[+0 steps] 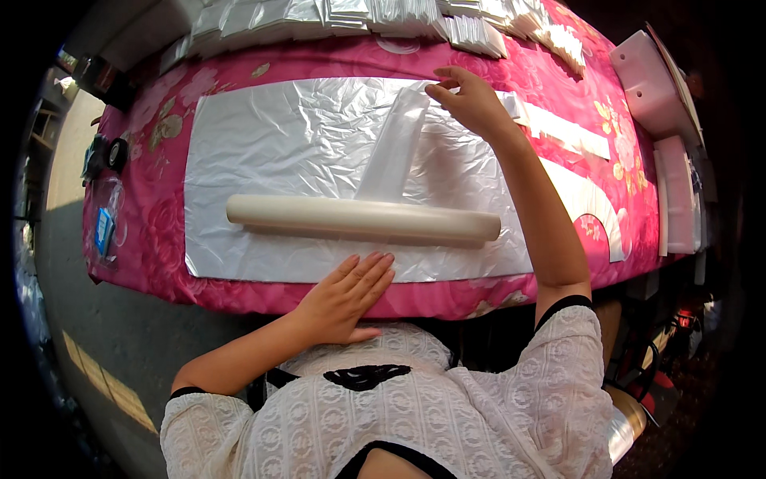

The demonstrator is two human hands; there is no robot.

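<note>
Head view: roll [363, 217] lies left-right across table.

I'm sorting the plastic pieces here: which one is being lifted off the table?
The narrow clear strip, pinched at its top end by the right hand. It rises from the roll, while the big sheet lies flat and the stacks sit at the far edge.

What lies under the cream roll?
A crinkled clear plastic sheet lies under the roll, over a pink floral cloth. The table beneath is hidden by the cloth.
</note>
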